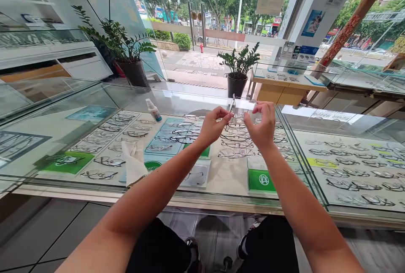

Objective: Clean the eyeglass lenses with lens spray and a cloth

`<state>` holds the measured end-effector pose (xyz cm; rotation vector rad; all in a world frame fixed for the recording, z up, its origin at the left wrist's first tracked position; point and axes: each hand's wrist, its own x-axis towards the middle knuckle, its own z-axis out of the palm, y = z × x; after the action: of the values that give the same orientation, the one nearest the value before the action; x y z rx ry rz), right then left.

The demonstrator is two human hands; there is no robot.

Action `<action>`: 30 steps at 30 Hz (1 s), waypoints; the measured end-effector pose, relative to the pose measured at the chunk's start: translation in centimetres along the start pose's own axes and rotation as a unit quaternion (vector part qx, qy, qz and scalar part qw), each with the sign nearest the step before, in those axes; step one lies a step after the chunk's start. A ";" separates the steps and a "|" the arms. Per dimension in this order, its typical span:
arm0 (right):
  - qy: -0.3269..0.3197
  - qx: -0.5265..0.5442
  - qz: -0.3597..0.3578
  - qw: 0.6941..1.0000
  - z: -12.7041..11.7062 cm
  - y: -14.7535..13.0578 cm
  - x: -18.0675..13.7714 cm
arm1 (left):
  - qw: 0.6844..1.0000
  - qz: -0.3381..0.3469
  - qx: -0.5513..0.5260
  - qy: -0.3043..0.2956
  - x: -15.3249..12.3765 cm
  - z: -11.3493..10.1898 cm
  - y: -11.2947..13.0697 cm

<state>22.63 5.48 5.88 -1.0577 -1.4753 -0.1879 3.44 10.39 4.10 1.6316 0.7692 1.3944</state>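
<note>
Both my hands are raised above a glass display counter [177,188]. My left hand [214,126] pinches one side of a thin pair of glasses [233,110], and my right hand [262,126] pinches the other side. The glasses are held upright between my fingertips, their frame thin and hard to make out. A white cleaning cloth [134,162] lies on the counter glass to the left of my left forearm. A small spray bottle [154,110] with a blue label stands further back on the glass.
Rows of eyeglass frames [236,142] lie inside the case under the glass, with green cards [263,179] among them. A second display case [357,167] stands to the right. Two potted plants [238,72] stand by the window behind the counter. My knees are below the counter edge.
</note>
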 end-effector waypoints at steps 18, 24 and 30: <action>-0.048 -0.085 -0.008 0.995 0.6 1.1 -0.7 | 0.999 0.005 0.000 -0.041 -1.1 1.1 0.7; -0.064 -0.093 -0.014 0.994 0.7 1.6 -0.7 | 0.999 0.007 -0.001 -0.039 -1.1 1.1 0.9; -0.076 -0.111 -0.007 0.991 0.9 2.1 -0.9 | 0.999 0.006 -0.003 -0.034 -1.0 1.0 1.0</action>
<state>23.28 6.80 3.98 -1.2630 -1.6269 -0.2915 4.17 8.90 4.48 1.6720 0.7172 1.3418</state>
